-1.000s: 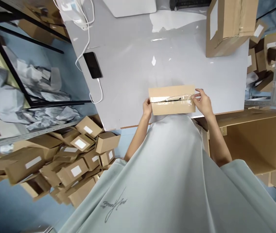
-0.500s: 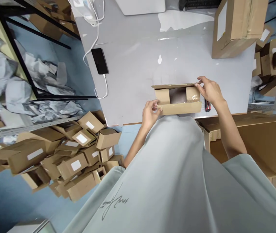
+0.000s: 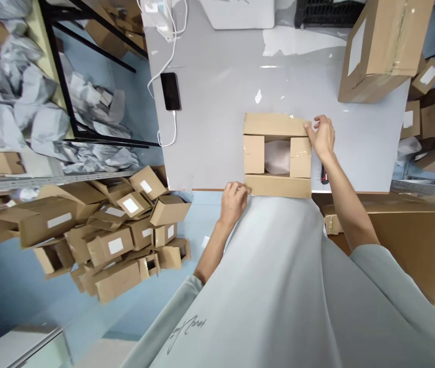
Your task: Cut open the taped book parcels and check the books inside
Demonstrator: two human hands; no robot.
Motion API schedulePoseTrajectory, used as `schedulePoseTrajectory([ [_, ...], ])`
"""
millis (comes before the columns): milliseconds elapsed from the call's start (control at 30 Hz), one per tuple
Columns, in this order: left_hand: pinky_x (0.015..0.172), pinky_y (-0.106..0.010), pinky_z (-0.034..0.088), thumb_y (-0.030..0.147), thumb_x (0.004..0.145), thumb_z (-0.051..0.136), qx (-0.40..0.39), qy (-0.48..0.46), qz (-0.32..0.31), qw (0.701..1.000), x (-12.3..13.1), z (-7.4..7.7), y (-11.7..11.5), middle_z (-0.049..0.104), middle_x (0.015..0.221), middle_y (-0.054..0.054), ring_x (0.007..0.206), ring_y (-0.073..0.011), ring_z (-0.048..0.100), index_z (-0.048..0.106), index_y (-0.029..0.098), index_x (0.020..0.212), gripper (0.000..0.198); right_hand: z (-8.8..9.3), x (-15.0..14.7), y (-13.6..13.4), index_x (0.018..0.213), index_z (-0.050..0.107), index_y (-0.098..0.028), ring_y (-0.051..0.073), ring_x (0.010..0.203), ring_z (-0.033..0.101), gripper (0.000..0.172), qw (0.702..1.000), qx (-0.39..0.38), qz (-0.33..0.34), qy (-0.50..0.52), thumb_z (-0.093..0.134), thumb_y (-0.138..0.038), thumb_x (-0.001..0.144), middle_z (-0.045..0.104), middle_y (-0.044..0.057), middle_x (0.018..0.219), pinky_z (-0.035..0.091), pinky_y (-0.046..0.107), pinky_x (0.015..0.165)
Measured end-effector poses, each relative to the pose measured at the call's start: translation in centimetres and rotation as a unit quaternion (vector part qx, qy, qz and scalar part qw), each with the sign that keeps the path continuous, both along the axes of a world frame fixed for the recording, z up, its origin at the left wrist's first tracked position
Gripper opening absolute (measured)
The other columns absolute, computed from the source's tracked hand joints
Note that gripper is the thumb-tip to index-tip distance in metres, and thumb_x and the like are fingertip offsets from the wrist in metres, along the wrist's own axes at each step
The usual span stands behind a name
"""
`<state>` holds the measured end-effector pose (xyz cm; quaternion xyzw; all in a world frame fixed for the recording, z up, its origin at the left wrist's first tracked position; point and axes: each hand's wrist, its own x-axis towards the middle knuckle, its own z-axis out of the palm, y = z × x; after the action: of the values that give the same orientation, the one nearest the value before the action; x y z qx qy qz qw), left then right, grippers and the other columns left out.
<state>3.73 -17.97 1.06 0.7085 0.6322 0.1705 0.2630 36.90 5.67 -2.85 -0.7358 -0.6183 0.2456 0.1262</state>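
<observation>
The opened cardboard carton [image 3: 254, 154] sits between the left hand [image 3: 233, 201], fingertips bunched at its near flap [image 3: 279, 187], and the right hand [image 3: 321, 137], thumb at its far flap [image 3: 273, 124], any pinch unclear, seeming light, flaps pliable, side walls likely stiffer to grip.

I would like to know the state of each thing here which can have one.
Small box: open.
Near flap: opened outward.
Far flap: opened outward.
End flaps: folded inward.
Left hand: fingertips at near flap's left corner.
Right hand: fingertips at far flap's right corner.
Phone: screen dark, cable plugged in.
Tool: lying, partly hidden.
Tall box: seam taped.
Big box: open.
Piled boxes: several open.
</observation>
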Motion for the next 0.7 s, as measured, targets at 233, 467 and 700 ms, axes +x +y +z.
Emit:
schedulePoseTrajectory([
  [233, 0.097, -0.046, 0.056, 0.046, 0.114, 0.066, 0.021, -0.053, -0.035, 0.998, 2.7, 3.0, 3.6, 0.078, 0.106, -0.010, 0.105, -0.0300, 0.070, 0.079, 0.027, 0.106, 0.025, 7.5, -4.4, -7.5, 0.132, 0.074, -0.018, 0.035, 0.117, 0.077, 0.035, 0.980, -0.040, 0.191, -0.040, 0.046, -0.033, 0.118, 0.079, 0.018, 0.135, 0.059, 0.045, 0.101],
  [467, 0.096, -0.040, 0.062, 0.013, 0.101, 0.075, -0.093, -0.033, -0.128, 0.987, 6.0, 2.1, 11.4, 0.080, 0.136, -0.010, 0.109, -0.0281, 0.080, 0.078, 0.023, 0.136, 0.036, 9.2, -4.3, -10.0, 0.169, 0.057, -0.016, 0.039, 0.133, 0.077, 0.058, 0.951, -0.101, 0.285, -0.064, 0.057, -0.028, 0.112, 0.053, 0.020, 0.179, 0.066, 0.049, 0.104],
  [700, 0.119, -0.052, 0.054, 0.041, 0.104, 0.081, -0.145, 0.136, -0.231, 0.952, 6.3, 2.3, 11.3, 0.081, 0.128, -0.022, 0.132, -0.0410, 0.067, 0.080, 0.010, 0.137, 0.046, 7.7, -3.3, -9.6, 0.161, 0.067, -0.012, 0.041, 0.149, 0.064, 0.052, 0.909, -0.072, 0.406, -0.066, 0.061, -0.028, 0.112, 0.070, 0.020, 0.162, 0.062, 0.055, 0.117],
])
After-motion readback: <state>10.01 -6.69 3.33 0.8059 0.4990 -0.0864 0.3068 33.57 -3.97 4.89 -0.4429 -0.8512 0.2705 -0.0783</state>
